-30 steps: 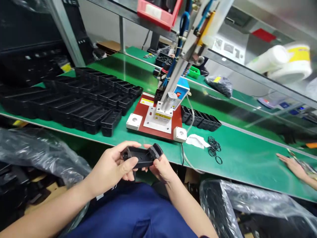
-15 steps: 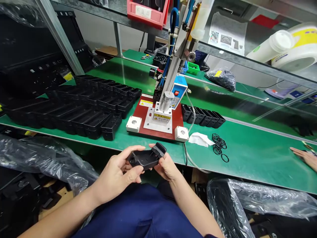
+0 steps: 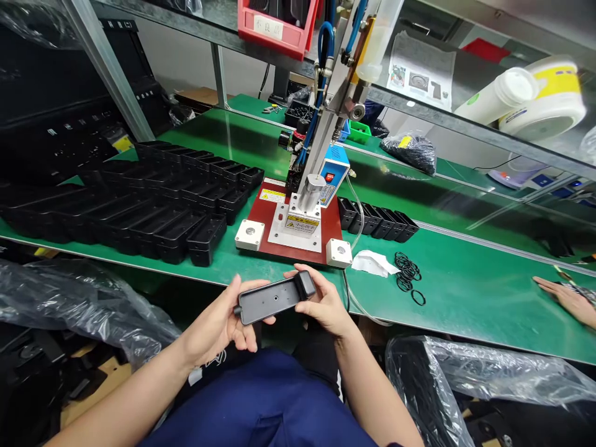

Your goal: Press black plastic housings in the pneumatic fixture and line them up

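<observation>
A long, shallow black plastic housing (image 3: 267,302) with a raised block at its right end is held in front of my body, its hollow side facing up towards me. My right hand (image 3: 329,307) is closed around the block end, thumb on the near edge and fingers behind. My left hand (image 3: 228,323) supports the left end between thumb and fingers, with the lower fingers loosely curled beneath. Just beyond stands a bench press (image 3: 302,217) on a dark red base, with a white button box (image 3: 250,234) on its left and another button box (image 3: 339,252) on its right.
Rows of black housings (image 3: 158,226) fill the bench's left side. More black parts (image 3: 377,218) line up right of the press. Black rings (image 3: 407,267) lie beside white paper (image 3: 375,263). Another person's hand (image 3: 565,298) rests at the far right. A shelf (image 3: 465,118) crosses above.
The housing has been turned so its hollow face shows more fully. My left fingers have loosened and opened under its left end. The view has shifted slightly.
</observation>
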Tool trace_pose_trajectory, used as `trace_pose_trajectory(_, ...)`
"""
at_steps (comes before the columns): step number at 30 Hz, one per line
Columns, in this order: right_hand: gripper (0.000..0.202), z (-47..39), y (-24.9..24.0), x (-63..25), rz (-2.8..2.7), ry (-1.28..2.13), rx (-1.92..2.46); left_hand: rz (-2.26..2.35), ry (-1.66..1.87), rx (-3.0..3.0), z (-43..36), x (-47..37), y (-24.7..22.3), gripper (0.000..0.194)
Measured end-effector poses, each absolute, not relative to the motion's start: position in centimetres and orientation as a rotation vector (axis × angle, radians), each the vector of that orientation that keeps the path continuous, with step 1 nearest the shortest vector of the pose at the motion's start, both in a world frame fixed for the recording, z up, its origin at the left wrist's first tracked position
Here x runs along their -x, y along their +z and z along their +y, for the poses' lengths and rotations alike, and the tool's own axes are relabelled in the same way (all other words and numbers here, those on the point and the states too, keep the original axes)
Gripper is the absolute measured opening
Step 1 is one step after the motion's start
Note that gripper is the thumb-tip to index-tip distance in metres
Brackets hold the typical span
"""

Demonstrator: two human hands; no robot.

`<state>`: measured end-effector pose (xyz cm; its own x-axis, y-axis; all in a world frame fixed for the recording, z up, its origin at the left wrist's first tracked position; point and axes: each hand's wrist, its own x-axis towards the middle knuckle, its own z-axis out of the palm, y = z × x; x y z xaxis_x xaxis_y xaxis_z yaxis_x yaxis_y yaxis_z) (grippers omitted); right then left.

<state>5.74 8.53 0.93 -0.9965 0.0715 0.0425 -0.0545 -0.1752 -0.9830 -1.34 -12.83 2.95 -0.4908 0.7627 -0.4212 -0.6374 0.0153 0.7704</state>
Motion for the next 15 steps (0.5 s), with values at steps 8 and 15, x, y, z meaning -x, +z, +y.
trace_pose_trajectory(8,0.068,8.8,2.4,-6.7,-2.088,2.283,-0.049,1.481,1.762,-0.304,-12.7,1.3,1.6,0.059)
trace_pose_trajectory(15,0.083,8.6,2.7,-6.6,-1.918,2.317,-0.047,1.993,1.634,-1.005,-13.1,1.6,0.9,0.036)
